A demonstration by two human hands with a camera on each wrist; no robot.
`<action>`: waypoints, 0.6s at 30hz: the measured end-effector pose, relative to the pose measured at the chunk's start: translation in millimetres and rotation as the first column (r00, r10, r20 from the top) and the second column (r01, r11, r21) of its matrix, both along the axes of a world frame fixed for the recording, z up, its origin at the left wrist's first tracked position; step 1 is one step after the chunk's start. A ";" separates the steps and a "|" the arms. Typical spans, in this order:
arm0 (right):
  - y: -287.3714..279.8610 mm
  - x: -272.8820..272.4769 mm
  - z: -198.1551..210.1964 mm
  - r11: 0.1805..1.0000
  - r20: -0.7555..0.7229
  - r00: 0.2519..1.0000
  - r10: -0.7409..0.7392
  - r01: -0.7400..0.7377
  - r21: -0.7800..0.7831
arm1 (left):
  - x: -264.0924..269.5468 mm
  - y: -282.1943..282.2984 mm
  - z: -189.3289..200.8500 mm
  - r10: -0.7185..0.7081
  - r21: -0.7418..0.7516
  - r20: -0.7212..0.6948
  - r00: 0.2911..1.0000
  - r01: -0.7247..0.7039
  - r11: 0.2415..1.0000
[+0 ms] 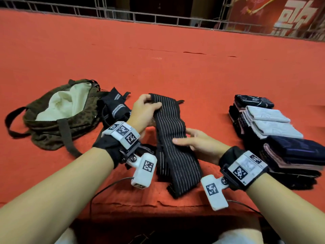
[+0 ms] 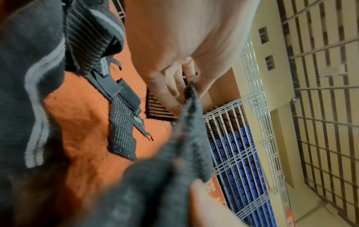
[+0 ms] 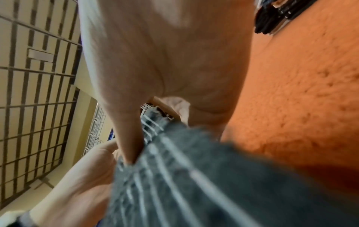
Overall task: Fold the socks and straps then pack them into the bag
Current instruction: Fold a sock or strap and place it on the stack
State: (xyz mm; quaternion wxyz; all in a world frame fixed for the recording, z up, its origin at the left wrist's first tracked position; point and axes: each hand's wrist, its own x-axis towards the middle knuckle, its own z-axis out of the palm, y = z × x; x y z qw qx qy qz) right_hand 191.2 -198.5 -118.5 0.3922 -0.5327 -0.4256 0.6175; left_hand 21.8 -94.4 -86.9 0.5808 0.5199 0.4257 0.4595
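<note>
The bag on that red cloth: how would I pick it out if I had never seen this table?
Start at the red cloth and look to its left side, beside the left hand. The bag lies there slumped and open, brownish green with dark handles. Only it shows a pale lining; the dark straps beside it and the folded socks far right do not.
</note>
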 end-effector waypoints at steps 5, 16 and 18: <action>-11.9 5.1 12.6 0.937 -0.050 0.947 0.317 -0.321 -0.140 | -5.9 -2.2 7.8 -0.086 -0.111 0.056 0.995 0.092 0.990; -15.2 3.2 -1.8 0.874 0.037 0.885 0.464 -0.451 -0.181 | -10.8 -0.8 1.6 0.099 -0.279 0.294 0.951 -0.014 0.960; -15.4 3.7 -2.0 0.878 0.026 0.884 0.467 -0.459 -0.137 | -13.4 1.0 -4.2 0.124 -0.256 0.257 0.959 -0.056 0.965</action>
